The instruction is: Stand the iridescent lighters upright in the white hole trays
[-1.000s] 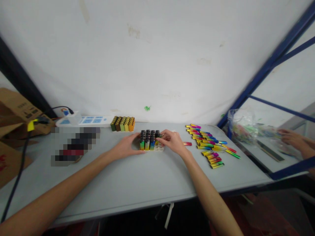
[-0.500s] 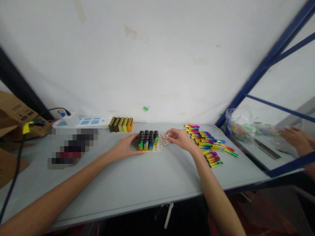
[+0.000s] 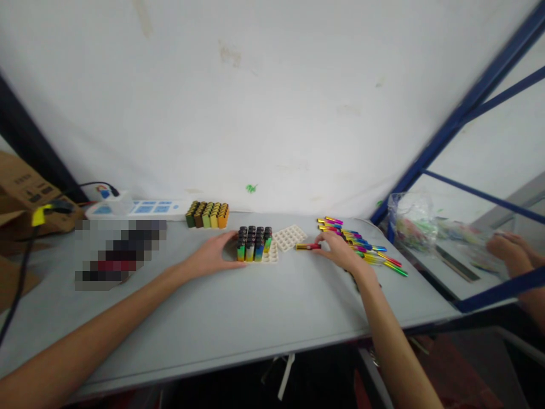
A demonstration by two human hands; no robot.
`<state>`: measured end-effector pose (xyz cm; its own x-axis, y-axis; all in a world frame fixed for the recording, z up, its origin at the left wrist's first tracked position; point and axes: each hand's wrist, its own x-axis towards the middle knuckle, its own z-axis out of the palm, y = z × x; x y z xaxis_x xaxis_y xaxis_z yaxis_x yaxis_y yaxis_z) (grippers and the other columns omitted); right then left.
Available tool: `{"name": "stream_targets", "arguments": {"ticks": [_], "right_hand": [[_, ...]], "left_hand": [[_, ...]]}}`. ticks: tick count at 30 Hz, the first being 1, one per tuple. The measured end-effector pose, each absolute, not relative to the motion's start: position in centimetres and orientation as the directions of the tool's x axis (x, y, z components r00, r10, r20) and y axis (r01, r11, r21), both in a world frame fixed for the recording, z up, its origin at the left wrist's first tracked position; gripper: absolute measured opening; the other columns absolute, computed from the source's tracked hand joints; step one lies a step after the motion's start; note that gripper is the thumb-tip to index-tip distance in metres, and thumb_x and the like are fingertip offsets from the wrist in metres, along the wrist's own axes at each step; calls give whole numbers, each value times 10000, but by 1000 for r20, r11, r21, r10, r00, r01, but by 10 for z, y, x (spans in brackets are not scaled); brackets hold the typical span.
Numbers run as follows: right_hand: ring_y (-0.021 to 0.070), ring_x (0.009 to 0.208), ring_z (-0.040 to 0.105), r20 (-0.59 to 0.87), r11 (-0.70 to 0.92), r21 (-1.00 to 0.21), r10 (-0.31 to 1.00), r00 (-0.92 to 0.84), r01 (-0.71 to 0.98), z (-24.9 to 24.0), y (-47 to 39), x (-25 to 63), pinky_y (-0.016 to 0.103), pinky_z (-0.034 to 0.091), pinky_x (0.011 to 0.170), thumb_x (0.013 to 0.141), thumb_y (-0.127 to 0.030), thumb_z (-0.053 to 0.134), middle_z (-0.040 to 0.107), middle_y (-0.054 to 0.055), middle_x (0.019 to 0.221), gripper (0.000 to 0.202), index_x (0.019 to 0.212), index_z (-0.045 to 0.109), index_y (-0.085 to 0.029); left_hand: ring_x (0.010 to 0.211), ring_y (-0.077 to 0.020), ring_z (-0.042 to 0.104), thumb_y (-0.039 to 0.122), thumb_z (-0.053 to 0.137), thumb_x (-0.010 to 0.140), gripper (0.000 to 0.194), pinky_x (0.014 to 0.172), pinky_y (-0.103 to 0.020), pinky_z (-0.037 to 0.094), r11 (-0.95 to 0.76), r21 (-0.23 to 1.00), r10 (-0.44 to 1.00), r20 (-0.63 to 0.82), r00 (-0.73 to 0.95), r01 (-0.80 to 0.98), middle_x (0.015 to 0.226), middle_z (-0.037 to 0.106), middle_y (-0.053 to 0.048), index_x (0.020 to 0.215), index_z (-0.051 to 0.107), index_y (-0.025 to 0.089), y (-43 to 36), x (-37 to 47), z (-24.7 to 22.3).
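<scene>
Several upright lighters (image 3: pixel 251 244) with black tops stand in a cream tray with round holes (image 3: pixel 271 257), filling its left part. My left hand (image 3: pixel 213 253) is curved round the left side of this group, thumb in front and fingers behind. A red and gold lighter (image 3: pixel 307 246) lies level in the fingertips of my right hand (image 3: pixel 338 250), low over the table. Just left of it is a second cream holed tray (image 3: pixel 290 237) without lighters. Beyond and beside my right hand, shiny multicoloured lighters (image 3: pixel 374 248) lie in a loose pile, partly hidden by the hand and forearm.
Another block of lighters (image 3: pixel 207 215) stands near the wall beside a white power strip (image 3: pixel 157 208). A blurred-out dark object (image 3: pixel 128 250) lies at left, near a cardboard box (image 3: pixel 34 193). Past the blue frame (image 3: pixel 409 182) are plastic bags (image 3: pixel 413 221) and another person's hands (image 3: pixel 511 250).
My right hand has moved right and slightly down from the holed tray to the pile, and now holds a red and gold lighter. My left hand stays at the standing lighters.
</scene>
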<state>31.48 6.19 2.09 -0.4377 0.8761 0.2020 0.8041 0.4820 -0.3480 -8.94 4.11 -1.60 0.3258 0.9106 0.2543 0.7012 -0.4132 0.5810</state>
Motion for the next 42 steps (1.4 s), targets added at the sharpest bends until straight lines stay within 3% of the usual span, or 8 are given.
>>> {"name": "stream_targets", "arguments": {"ticks": [5,13,21,24,30,37,42], "right_hand": [[171,737,644,228,522,-493,850,-475,696,44,52,275,277,471,680,935,-359,695,723,23,850,200,1059,665,-204],[150,712,653,291,630,-623,737,-610,465,54,57,218,253,468,655,880,-392,767,724,4,790,242,1011,706,-198],[132,641,610,430,638,-645,758,-491,421,21,59,193,240,461,583,848,-478,790,675,-19,729,325,936,644,-202],[138,660,624,476,662,-623,744,-470,417,19,56,194,251,508,608,882,-482,756,677,-2,756,310,970,661,-200],[172,853,688,489,687,-594,721,-491,418,27,50,206,286,592,709,991,-481,604,701,71,1010,298,1107,724,-234],[175,854,716,436,599,-743,772,-462,299,22,50,207,305,616,757,919,-477,709,743,46,964,297,1083,697,-230],[168,837,717,447,602,-748,768,-458,279,21,47,202,294,621,735,908,-463,725,732,40,945,286,1053,688,-220]], "left_hand": [[1241,-444,627,625,808,625,830,1117,-563,468,-413,580,911,259,322,702,1356,666,-174,1327,609,230,42,-90,-17],[1249,-427,623,638,791,659,829,1115,-543,473,-422,566,907,250,340,709,1365,663,-155,1343,586,217,39,-89,-15],[1247,-380,627,640,775,699,799,1112,-526,483,-457,560,889,251,384,691,1382,654,-118,1369,556,265,39,-89,-15],[1250,-381,627,637,771,700,810,1115,-530,480,-453,560,891,253,378,694,1384,655,-113,1386,549,269,39,-89,-15],[1257,-423,622,652,805,662,860,1122,-536,473,-438,580,899,257,356,687,1378,652,-177,1357,584,197,38,-88,-13],[1271,-403,613,668,787,685,847,1124,-547,465,-452,560,892,256,374,694,1402,641,-157,1363,559,215,37,-88,-13],[1264,-400,620,637,785,696,826,1120,-512,478,-463,554,886,259,385,692,1384,653,-154,1362,563,202,37,-89,-13]]}}
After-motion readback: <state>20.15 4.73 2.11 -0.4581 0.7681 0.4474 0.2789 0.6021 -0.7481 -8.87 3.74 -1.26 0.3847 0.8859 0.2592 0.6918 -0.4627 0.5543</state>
